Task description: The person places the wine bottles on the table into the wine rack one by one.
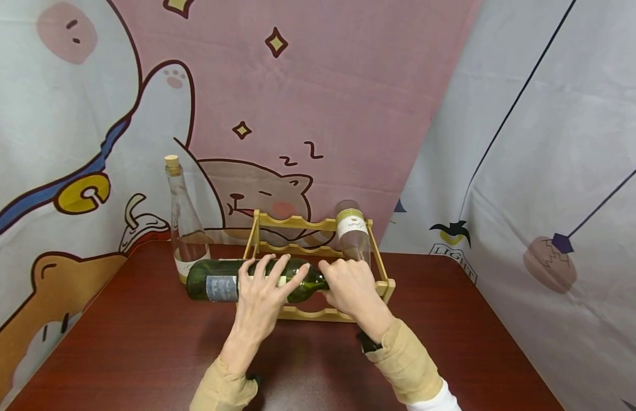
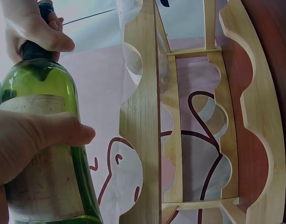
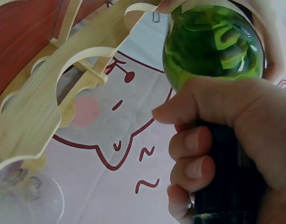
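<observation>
A green wine bottle (image 1: 221,287) lies sideways across both hands, its base to the left and its neck to the right. My left hand (image 1: 259,297) holds the body from the near side, fingers spread over the top; in the left wrist view its thumb crosses the pale label (image 2: 42,182). Around the dark neck, my right hand (image 1: 353,287) is curled, as its fingers (image 3: 192,142) show in the right wrist view. Behind and below the bottle stands a wooden wine rack (image 1: 308,314) with scalloped rails, partly hidden by bottle and hands.
On the rack's right side lies a clear bottle (image 1: 354,227) with a white label. Another clear bottle (image 1: 186,220), corked and upright, stands left of the rack on the dark red table (image 1: 143,342). A printed cloth (image 1: 369,103) hangs behind the table.
</observation>
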The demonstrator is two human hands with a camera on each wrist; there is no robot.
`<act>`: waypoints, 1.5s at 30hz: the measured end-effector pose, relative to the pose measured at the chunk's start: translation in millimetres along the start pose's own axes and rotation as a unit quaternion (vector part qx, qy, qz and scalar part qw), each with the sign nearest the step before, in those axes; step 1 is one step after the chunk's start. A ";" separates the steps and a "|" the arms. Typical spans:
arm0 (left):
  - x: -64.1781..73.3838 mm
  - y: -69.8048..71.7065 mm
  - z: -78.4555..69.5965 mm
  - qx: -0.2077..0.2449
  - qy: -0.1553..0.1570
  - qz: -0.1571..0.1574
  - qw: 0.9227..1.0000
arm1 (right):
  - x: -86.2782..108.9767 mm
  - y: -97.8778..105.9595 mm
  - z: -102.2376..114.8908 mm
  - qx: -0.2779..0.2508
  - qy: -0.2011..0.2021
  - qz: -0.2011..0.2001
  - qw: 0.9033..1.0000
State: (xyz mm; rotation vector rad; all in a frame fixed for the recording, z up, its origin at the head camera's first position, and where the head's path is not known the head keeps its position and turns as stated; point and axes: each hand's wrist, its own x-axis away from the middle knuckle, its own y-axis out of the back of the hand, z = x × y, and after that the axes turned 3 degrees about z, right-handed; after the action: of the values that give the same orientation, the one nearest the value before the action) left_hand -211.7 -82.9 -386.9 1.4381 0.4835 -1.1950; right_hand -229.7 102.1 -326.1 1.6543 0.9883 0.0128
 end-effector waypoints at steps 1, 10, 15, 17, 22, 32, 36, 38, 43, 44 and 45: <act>-0.3 0.2 -0.1 -0.001 -0.001 0.002 1.000 | 0.7 -0.1 -0.3 -0.003 -0.003 0.000 1.000; -0.2 -0.8 -0.9 -0.002 -0.012 0.004 1.000 | 6.6 -5.0 -0.3 -0.029 -0.018 -0.031 0.999; 0.5 -2.3 -1.0 -0.005 -0.013 0.000 1.000 | 9.5 -5.6 3.2 -0.031 -0.038 -0.044 0.998; 0.5 -3.1 -1.0 -0.004 -0.010 -0.007 1.000 | 10.6 -5.3 5.2 -0.034 -0.049 -0.046 0.997; 0.6 -5.3 -0.7 -0.001 -0.004 -0.022 1.000 | 14.3 -5.0 10.2 -0.042 -0.074 -0.067 0.994; 2.3 -5.7 -0.4 0.002 -0.007 0.004 1.000 | 22.8 -7.7 15.5 -0.071 -0.116 -0.075 0.988; 3.0 -5.0 -0.4 0.013 -0.013 0.026 0.999 | 25.2 -10.8 15.9 -0.075 -0.136 -0.068 0.986; 2.9 -5.3 -0.4 0.020 -0.016 0.030 0.999 | 26.0 -12.0 15.9 -0.077 -0.146 -0.066 0.984; 2.7 -6.7 0.2 0.019 -0.022 0.037 0.999 | 27.2 -14.4 16.3 -0.077 -0.165 -0.071 0.981; 2.7 -6.9 0.5 0.018 -0.023 0.038 0.999 | 27.5 -15.0 16.3 -0.078 -0.168 -0.073 0.980; 2.6 -7.1 0.9 0.018 -0.024 0.036 0.999 | 27.7 -15.6 16.3 -0.079 -0.172 -0.074 0.979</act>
State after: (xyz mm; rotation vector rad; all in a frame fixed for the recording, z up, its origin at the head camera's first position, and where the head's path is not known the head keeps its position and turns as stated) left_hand -216.9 -82.7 -392.4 1.4424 0.3765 -1.1840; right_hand -213.0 105.6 -357.5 1.3775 0.8202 -0.2796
